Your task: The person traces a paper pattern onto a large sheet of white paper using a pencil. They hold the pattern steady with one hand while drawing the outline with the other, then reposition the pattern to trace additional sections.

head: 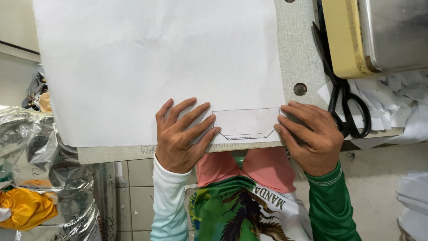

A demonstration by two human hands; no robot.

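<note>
A large white paper sheet (151, 62) lies on a grey speckled table (299, 53). At its near right corner sits a small paper template (245, 122) with cut-off lower corners and a thin dark outline. My left hand (180, 136) rests flat on the sheet, fingers spread, its fingertips touching the template's left edge. Pressing at the template's right edge and the sheet's corner is my right hand (310, 136), fingers bent. Neither hand grips anything.
Black scissors (345, 100) lie on the table right of my right hand. Behind them stands a cream and metal machine (370, 35), with white paper scraps (392, 96) beside it. A round hole (300, 89) marks the tabletop. Silver foil bags (31, 147) stand at the left.
</note>
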